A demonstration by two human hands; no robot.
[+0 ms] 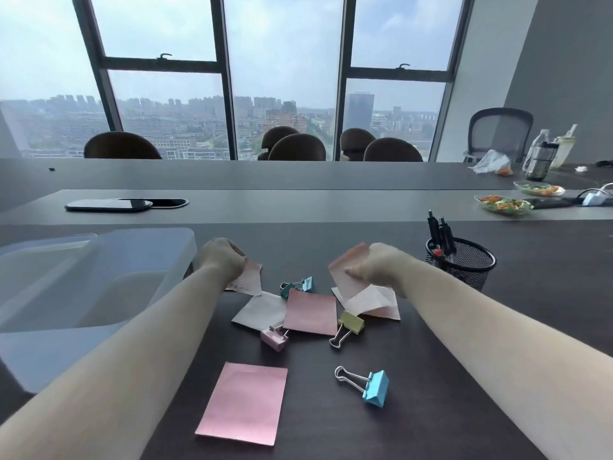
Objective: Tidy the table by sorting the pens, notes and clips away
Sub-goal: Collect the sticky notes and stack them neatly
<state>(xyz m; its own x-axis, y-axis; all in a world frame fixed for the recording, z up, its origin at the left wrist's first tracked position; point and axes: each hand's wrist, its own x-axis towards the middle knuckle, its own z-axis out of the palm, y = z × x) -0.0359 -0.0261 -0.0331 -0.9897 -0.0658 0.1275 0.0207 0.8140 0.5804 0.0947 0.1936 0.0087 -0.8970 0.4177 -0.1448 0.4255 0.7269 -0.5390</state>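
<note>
left hand [221, 257] pinches a pink note [248, 279] beside the clear tray [99, 277]; right hand [376, 265] grips another pink note [348, 272]; loose notes [310, 312] and binder clips [376, 388] lie between on the dark table [431, 360]; pens [439, 232] stand in the mesh cup [464, 263]

High-rise meeting room, hazy daylight

Dark-framed windows [285, 74] fill the upper frame over a grey city skyline. Brown chair backs [297, 147] line the far side of the long dark table [298, 175]; a mesh chair [497, 131] stands at upper right by a grey wall [564, 61].
</note>
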